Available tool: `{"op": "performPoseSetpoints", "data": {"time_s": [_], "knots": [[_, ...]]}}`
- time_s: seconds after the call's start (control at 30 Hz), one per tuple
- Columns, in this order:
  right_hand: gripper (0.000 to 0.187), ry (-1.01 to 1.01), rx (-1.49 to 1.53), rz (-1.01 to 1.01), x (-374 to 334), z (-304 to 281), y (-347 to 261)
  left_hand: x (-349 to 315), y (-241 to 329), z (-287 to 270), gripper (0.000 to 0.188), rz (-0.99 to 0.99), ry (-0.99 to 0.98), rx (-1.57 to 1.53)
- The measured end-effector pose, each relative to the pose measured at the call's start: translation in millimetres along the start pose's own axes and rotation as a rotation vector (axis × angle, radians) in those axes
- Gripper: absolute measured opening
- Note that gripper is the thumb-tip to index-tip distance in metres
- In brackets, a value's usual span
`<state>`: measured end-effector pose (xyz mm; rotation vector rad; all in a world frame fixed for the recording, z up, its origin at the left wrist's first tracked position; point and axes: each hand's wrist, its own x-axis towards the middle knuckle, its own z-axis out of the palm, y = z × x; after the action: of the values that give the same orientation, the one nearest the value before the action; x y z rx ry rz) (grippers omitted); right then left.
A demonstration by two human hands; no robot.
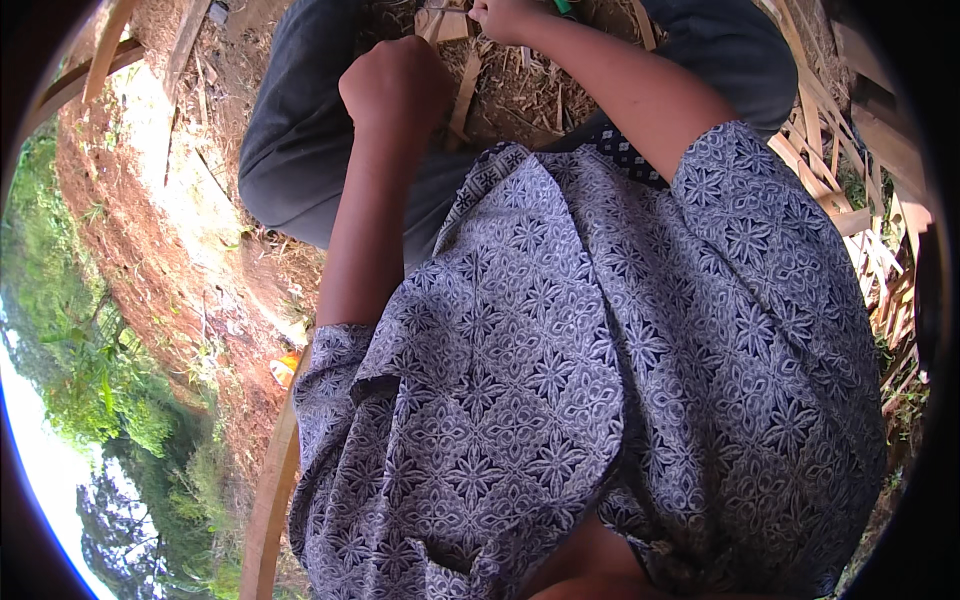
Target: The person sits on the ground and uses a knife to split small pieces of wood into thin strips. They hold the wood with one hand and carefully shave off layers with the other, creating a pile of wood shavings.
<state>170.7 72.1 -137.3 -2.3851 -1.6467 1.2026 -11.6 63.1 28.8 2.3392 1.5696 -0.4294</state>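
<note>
My left hand (397,82) is closed in a fist, its back showing and its fingers hidden. A pale wooden strip (432,24) shows just beyond the knuckles; whether the fist grips it I cannot make out. At the top edge, my right hand (505,20) has its fingers pressed together beside a thin dark piece (448,10), partly cut off by the frame. A flat pale piece of wood (455,27) lies between the two hands. Close by my right wrist is a bright green thing (564,8), mostly out of frame.
My legs in dark trousers (300,130) are bent on both sides of ground strewn with wood shavings (520,95). A wooden stick (466,92) lies there. Many wooden strips (815,150) are heaped at the right. A long wooden piece (268,500) stands by my left sleeve.
</note>
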Motion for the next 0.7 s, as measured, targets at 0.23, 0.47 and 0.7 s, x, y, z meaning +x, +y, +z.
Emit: {"op": "performPoseSetpoints", "data": {"time_s": [0.23, 0.47, 0.7], "knots": [[0.033, -0.026, -0.077, 0.127, -11.5, -19.0, -21.6, -0.3, -5.5, 5.9, 0.018, 0.013, 0.076, -0.015], [0.035, -0.029, -0.036, 0.127, -5.1, -23.0, -24.7, -7.3, 13.6, -0.9, 0.022, 0.078, -0.032, -0.019], [0.034, -0.109, 0.103, 0.049, 20.3, -3.0, 11.6, -9.2, 11.3, 4.6, 0.021, 0.115, -0.039, -0.02]]}}
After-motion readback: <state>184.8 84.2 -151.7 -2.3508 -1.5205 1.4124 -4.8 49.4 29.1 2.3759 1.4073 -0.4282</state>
